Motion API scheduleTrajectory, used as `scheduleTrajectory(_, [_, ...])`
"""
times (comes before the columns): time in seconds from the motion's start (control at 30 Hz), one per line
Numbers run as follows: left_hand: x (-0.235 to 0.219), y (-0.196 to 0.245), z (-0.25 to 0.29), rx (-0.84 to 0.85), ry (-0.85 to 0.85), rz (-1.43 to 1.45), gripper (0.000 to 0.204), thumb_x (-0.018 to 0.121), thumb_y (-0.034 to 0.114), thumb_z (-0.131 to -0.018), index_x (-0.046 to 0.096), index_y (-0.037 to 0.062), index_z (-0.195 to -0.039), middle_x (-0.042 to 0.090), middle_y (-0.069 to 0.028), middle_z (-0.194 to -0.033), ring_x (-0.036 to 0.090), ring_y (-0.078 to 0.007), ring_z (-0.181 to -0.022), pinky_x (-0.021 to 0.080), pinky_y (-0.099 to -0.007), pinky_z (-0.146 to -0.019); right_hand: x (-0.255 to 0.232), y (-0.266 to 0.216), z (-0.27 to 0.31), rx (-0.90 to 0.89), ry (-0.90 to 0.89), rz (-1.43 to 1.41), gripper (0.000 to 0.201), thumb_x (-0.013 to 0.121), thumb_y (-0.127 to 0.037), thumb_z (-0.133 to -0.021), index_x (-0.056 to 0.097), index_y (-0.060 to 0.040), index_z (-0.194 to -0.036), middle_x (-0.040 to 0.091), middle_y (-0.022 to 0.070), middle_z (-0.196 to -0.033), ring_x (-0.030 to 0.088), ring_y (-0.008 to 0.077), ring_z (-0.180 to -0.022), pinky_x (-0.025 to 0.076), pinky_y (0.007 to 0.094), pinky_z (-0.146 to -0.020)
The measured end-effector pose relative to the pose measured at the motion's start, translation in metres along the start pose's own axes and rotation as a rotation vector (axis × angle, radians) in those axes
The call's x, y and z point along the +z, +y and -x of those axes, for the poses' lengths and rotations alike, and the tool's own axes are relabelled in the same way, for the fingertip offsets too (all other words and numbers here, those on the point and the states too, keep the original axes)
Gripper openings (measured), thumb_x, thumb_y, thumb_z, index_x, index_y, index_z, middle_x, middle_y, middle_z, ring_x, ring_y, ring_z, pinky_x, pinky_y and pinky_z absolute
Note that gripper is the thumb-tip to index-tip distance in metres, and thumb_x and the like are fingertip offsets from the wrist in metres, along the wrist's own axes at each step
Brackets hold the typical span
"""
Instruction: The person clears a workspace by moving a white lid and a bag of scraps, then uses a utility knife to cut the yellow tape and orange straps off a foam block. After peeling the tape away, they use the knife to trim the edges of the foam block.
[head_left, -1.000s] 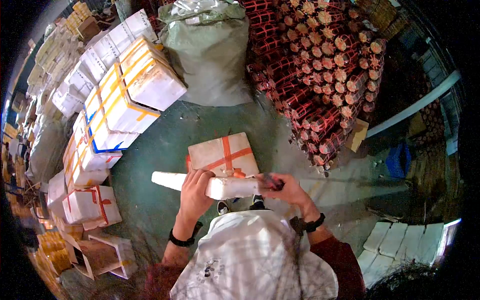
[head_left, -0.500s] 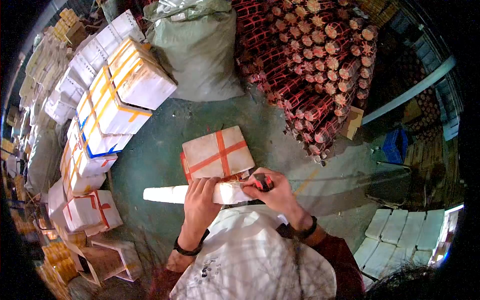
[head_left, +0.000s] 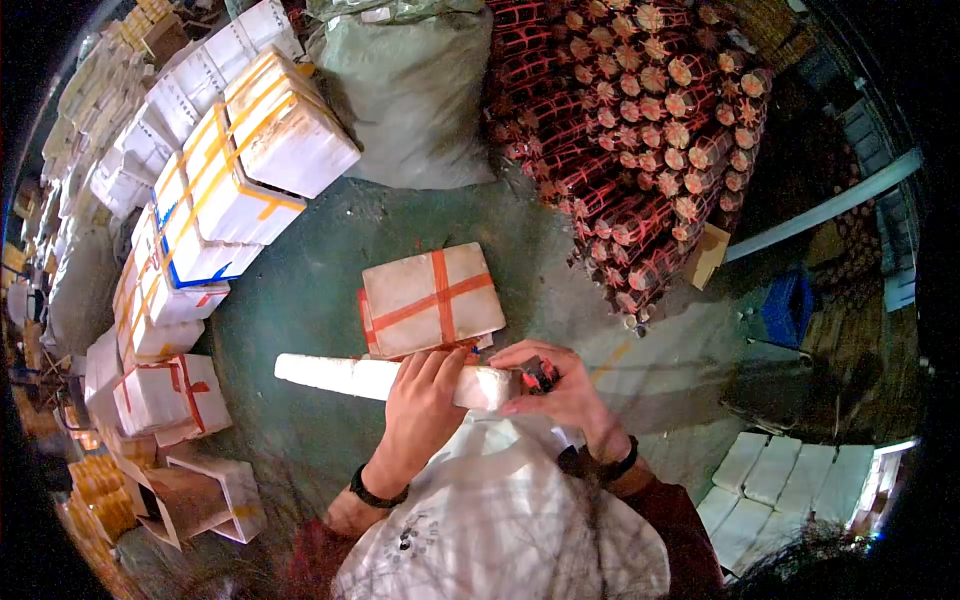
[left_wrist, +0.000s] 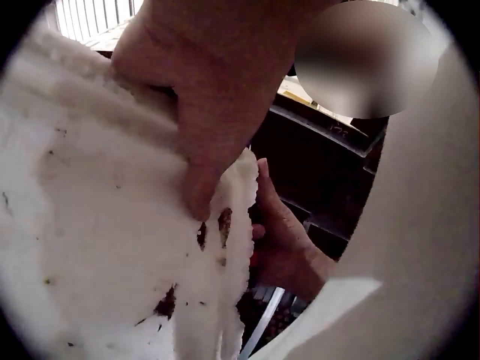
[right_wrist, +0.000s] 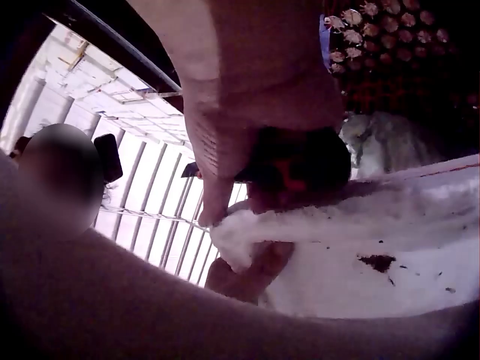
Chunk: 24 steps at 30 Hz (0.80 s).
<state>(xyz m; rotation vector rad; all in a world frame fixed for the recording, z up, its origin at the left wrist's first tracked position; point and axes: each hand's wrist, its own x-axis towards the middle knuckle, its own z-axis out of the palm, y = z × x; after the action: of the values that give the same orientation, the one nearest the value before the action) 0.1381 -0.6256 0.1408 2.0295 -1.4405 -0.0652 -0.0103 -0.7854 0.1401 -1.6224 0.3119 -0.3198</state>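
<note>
A white foam lid [head_left: 325, 376] is held nearly edge-on in front of the body. My left hand [head_left: 425, 400] grips it near its right part, thumb on the inner face in the left wrist view. My right hand [head_left: 575, 400] is at the lid's right end, fingers and thumb reaching to its edge. In that palm sits a black-and-red tool, seemingly a utility knife [head_left: 540, 375], with a thin tip showing in the right wrist view. Dark stains [left_wrist: 166, 300] mark the lid's face in the left wrist view, and its edge there is ragged.
On the floor ahead lies a foam box [head_left: 410, 300] with crossed red tape. Taped foam boxes [head_left: 245, 215] are stacked at left. A large sack [head_left: 410, 110] and a pile of red net bags [head_left: 640, 150] stand ahead. White blocks [head_left: 785, 475] lie at right.
The right hand, with the tool, has shifted from over the lid's right corner to around its right end. The left hand keeps its grip on the lid.
</note>
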Motion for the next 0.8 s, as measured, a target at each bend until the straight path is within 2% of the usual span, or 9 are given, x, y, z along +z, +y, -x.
scheduleTrajectory(0.07, [0.0, 0.0, 0.001, 0.019, -0.002, -0.009, 0.049, 0.073, 0.005, -0.062, 0.061, -0.0009, -0.109, 0.063, -0.011, -0.097, 0.06, -0.0296, -0.092, 0.048, -0.0397, -0.084, -0.002, 0.003, 0.003, 0.087, -0.031, -0.007, 0.052, 0.089, -0.009, -0.064, 0.069, -0.0036, -0.112, 0.067, 0.0128, -0.115, 0.063, 0.0225, -0.107, 0.049, 0.0351, -0.093])
scheduleTrajectory(0.17, [-0.002, 0.0, 0.003, 0.042, -0.014, -0.02, 0.047, 0.074, 0.006, -0.062, 0.061, -0.0004, -0.107, 0.063, -0.0106, -0.097, 0.06, -0.0284, -0.091, 0.048, -0.0391, -0.083, 0.0, 0.005, 0.006, 0.048, -0.013, 0.008, 0.046, 0.089, -0.022, -0.069, 0.069, -0.0057, -0.107, 0.068, 0.0044, -0.106, 0.063, 0.0153, -0.101, 0.049, 0.0291, -0.089])
scheduleTrajectory(0.27, [-0.003, 0.0, 0.004, 0.053, -0.025, -0.018, 0.046, 0.073, 0.006, -0.061, 0.061, 0.0, -0.105, 0.063, -0.0106, -0.097, 0.06, -0.0279, -0.091, 0.048, -0.0385, -0.082, 0.001, 0.001, 0.005, -0.049, 0.022, 0.067, 0.04, 0.087, -0.02, -0.071, 0.069, -0.0062, -0.104, 0.068, 0.0047, -0.102, 0.063, 0.0145, -0.095, 0.05, 0.0281, -0.085])
scheduleTrajectory(0.37, [-0.006, 0.002, 0.0, 0.062, -0.027, 0.004, 0.044, 0.073, 0.006, -0.062, 0.061, 0.0, -0.104, 0.063, -0.0109, -0.097, 0.06, -0.0279, -0.091, 0.048, -0.038, -0.082, 0.002, -0.017, 0.01, 0.188, 0.127, -0.093, 0.029, 0.082, -0.015, -0.076, 0.069, -0.0048, -0.099, 0.067, 0.0059, -0.097, 0.064, 0.0159, -0.089, 0.05, 0.029, -0.08])
scheduleTrajectory(0.47, [-0.005, 0.002, -0.005, 0.089, -0.034, 0.013, 0.042, 0.072, 0.007, -0.063, 0.062, -0.0004, -0.103, 0.064, -0.0112, -0.098, 0.06, -0.0281, -0.092, 0.048, -0.038, -0.082, -0.012, -0.035, -0.002, 0.052, 0.02, 0.252, 0.014, 0.074, -0.005, -0.079, 0.069, -0.0019, -0.092, 0.066, 0.0062, -0.096, 0.062, 0.0138, -0.081, 0.05, 0.0291, -0.07])
scheduleTrajectory(0.5, [-0.003, 0.0, -0.005, 0.103, -0.046, 0.015, 0.041, 0.072, 0.008, -0.064, 0.061, -0.0007, -0.103, 0.064, -0.0114, -0.098, 0.06, -0.0282, -0.092, 0.048, -0.038, -0.082, -0.013, -0.044, -0.006, 0.164, 0.01, 0.291, 0.013, 0.074, -0.006, -0.08, 0.067, 0.0004, -0.089, 0.064, 0.0055, -0.09, 0.063, 0.0146, -0.08, 0.049, 0.0291, -0.069])
scheduleTrajectory(0.6, [0.005, -0.002, -0.009, 0.123, -0.105, -0.009, 0.041, 0.072, 0.008, -0.062, 0.063, 0.0003, -0.102, 0.066, -0.014, -0.102, 0.061, -0.0316, -0.092, 0.049, -0.0409, -0.084, -0.021, -0.062, -0.022, 0.007, -0.135, 0.57, 0.015, 0.074, -0.007, -0.08, 0.067, 0.0019, -0.091, 0.063, 0.0077, -0.086, 0.063, 0.0163, -0.078, 0.049, 0.0295, -0.068])
scheduleTrajectory(0.73, [0.002, -0.003, -0.015, 0.168, -0.201, 0.007, 0.036, 0.07, 0.01, -0.064, 0.065, 0.0014, -0.099, 0.068, -0.0163, -0.1, 0.062, -0.0344, -0.094, 0.05, -0.0433, -0.086, -0.025, -0.078, -0.036, 0.041, -0.273, 0.81, 0.019, 0.072, -0.017, -0.081, 0.068, -0.0014, -0.092, 0.065, 0.011, -0.087, 0.064, 0.0294, -0.078, 0.05, 0.0351, -0.069])
scheduleTrajectory(0.8, [0.007, -0.004, -0.016, 0.201, -0.13, -0.054, 0.031, 0.067, 0.01, -0.066, 0.065, 0.0017, -0.096, 0.068, -0.0168, -0.096, 0.063, -0.0343, -0.093, 0.05, -0.0438, -0.086, -0.023, -0.077, -0.041, 0.043, -0.289, 0.861, 0.021, 0.071, -0.022, -0.08, 0.069, -0.0029, -0.089, 0.064, 0.012, -0.087, 0.064, 0.0333, -0.08, 0.05, 0.0385, -0.069])
